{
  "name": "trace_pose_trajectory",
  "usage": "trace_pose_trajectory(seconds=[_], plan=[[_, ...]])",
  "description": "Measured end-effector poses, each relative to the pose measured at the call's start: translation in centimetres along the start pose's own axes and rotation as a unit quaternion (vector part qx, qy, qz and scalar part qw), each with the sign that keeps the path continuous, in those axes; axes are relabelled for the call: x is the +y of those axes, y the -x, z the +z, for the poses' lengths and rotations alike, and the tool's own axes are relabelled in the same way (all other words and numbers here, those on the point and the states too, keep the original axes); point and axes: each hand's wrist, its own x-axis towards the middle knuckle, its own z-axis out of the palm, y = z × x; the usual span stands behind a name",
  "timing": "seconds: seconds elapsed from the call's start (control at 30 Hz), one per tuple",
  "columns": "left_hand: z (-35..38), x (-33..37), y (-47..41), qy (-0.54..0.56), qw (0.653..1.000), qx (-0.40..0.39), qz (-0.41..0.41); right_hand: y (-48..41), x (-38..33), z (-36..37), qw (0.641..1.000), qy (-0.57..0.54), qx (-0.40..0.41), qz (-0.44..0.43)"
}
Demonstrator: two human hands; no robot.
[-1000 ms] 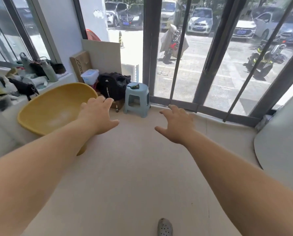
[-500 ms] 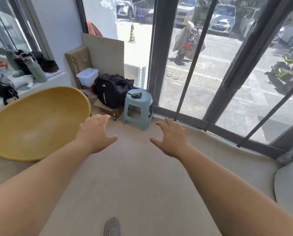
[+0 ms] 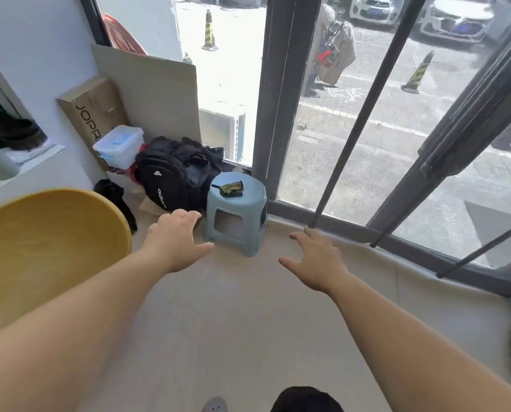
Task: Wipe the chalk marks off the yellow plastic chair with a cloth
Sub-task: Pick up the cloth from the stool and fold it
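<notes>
Nearby, rounded glossy yellow chair [image 3: 49, 248], squat blue stool [image 3: 237, 214]

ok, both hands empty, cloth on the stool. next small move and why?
Probably reach the left hand forward to pick up the dark cloth lying on the blue stool. Both it and the right hand are open and hold nothing, and the yellow chair can't be wiped without it.

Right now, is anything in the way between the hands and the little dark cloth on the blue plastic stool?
Nothing visible. The left hand and right hand, both empty, have open air up to the dark cloth on the blue plastic stool.
</notes>
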Motion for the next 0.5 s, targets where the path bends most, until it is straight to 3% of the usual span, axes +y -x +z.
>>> trace_pose_trajectory(seconds=[0.2,0.5], plan=[[1.0,-0.9,-15.1,-0.005,0.999,-0.051,-0.010,-15.3,1.5,-0.1,0.997,-0.054,-0.033,0.034],[5.2,-0.8,-34.3,0.030,0.989,-0.108,-0.099,-40.1,1.2,-2.3,0.992,0.003,-0.123,-0.041]])
